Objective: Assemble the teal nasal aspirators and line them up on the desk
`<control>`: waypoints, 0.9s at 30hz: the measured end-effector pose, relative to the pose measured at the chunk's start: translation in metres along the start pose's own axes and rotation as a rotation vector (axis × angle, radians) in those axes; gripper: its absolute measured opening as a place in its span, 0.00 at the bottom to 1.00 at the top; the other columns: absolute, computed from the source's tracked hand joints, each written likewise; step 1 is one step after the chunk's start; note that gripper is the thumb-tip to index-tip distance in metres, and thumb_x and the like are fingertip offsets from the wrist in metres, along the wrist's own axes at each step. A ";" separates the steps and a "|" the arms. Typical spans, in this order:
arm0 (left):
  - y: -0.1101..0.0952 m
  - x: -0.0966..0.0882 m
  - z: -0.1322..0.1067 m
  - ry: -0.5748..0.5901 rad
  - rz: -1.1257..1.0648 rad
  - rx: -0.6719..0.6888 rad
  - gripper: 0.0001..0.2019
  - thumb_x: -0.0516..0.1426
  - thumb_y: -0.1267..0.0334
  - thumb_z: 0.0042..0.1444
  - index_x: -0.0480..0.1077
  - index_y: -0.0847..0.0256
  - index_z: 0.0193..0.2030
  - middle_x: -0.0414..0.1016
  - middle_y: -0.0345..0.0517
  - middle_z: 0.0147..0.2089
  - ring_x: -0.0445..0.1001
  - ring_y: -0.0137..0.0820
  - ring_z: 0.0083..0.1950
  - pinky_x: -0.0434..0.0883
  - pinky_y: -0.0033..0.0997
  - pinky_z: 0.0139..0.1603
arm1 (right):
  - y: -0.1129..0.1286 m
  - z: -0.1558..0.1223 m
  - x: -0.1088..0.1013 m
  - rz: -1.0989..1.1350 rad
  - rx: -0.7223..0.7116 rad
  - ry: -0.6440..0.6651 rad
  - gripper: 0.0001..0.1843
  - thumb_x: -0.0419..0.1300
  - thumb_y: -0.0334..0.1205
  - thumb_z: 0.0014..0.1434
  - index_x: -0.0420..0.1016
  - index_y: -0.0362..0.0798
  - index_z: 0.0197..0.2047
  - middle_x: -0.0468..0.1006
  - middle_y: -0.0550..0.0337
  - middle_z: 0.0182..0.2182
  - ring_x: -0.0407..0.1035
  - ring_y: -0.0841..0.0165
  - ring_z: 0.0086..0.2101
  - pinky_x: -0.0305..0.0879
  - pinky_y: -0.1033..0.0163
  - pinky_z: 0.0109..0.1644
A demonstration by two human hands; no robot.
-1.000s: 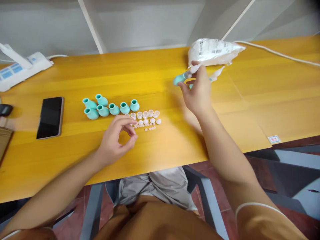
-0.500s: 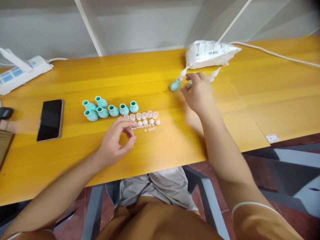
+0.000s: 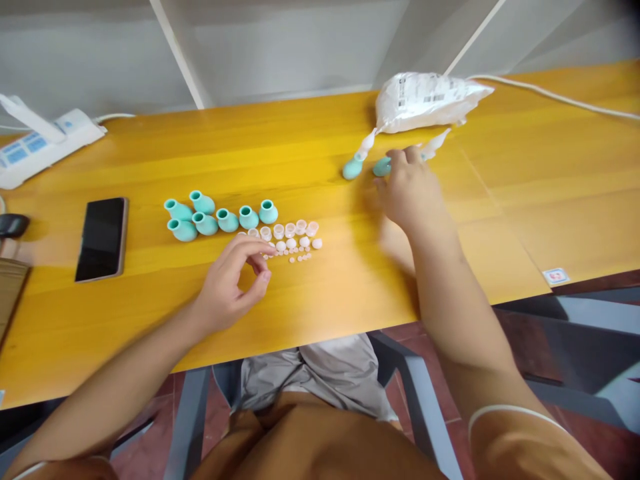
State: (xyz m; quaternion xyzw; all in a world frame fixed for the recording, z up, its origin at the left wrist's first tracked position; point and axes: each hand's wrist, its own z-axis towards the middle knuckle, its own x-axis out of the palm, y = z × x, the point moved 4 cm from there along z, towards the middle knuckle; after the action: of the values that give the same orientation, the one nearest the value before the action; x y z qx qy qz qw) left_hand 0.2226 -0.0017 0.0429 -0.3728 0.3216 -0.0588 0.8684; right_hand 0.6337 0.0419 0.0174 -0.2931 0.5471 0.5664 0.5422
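My right hand (image 3: 413,190) is over a teal bulb aspirator (image 3: 383,167) with a white pointed nozzle (image 3: 436,143). It hides the aspirator's middle; the fingers look slightly apart and not closed on it. To its left lies another aspirator, a teal bulb (image 3: 353,168) with its pale nozzle (image 3: 367,143) fitted. My left hand (image 3: 237,277) is open, thumb and forefinger apart, beside rows of small clear cups (image 3: 290,231), white rounded caps (image 3: 305,243) and tiny pale discs (image 3: 292,260). Several open-necked teal bulbs (image 3: 227,221) stand behind it.
A white plastic bag (image 3: 430,100) lies at the back right, with a white cable (image 3: 550,97) behind it. On the left are a black phone (image 3: 101,239), a white power strip (image 3: 55,143) and a dark mouse (image 3: 13,225). The table's front edge runs close to my lap.
My right hand has shifted slightly to the right, uncovering more of the teal bulb under it. My left hand has hardly moved. The view has tilted a little.
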 end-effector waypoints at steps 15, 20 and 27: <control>-0.007 -0.002 0.003 0.028 0.077 0.017 0.12 0.62 0.72 0.78 0.80 0.52 0.61 0.86 0.49 0.59 0.86 0.37 0.54 0.86 0.40 0.54 | -0.027 0.009 0.033 0.479 -0.187 -0.166 0.15 0.81 0.45 0.69 0.84 0.57 0.54 0.76 0.48 0.43 0.65 0.42 0.66 0.62 0.28 0.84; -0.009 -0.002 0.004 0.036 0.107 0.026 0.12 0.61 0.73 0.78 0.79 0.53 0.59 0.86 0.49 0.58 0.86 0.38 0.55 0.85 0.41 0.56 | -0.012 0.008 0.026 0.194 -0.067 -0.091 0.17 0.75 0.39 0.71 0.88 0.50 0.61 0.80 0.35 0.64 0.69 0.35 0.76 0.66 0.24 0.85; -0.009 -0.001 0.006 0.074 0.129 0.049 0.11 0.61 0.74 0.79 0.78 0.54 0.59 0.84 0.47 0.59 0.85 0.35 0.54 0.84 0.38 0.56 | 0.004 0.014 0.008 0.081 -0.088 0.014 0.18 0.63 0.34 0.76 0.86 0.49 0.64 0.81 0.34 0.71 0.82 0.39 0.68 0.80 0.33 0.77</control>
State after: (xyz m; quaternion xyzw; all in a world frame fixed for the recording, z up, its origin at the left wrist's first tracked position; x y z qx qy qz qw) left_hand 0.2261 -0.0043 0.0528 -0.3276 0.3754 -0.0245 0.8667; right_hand 0.6315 0.0578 0.0148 -0.2984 0.5367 0.6093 0.5016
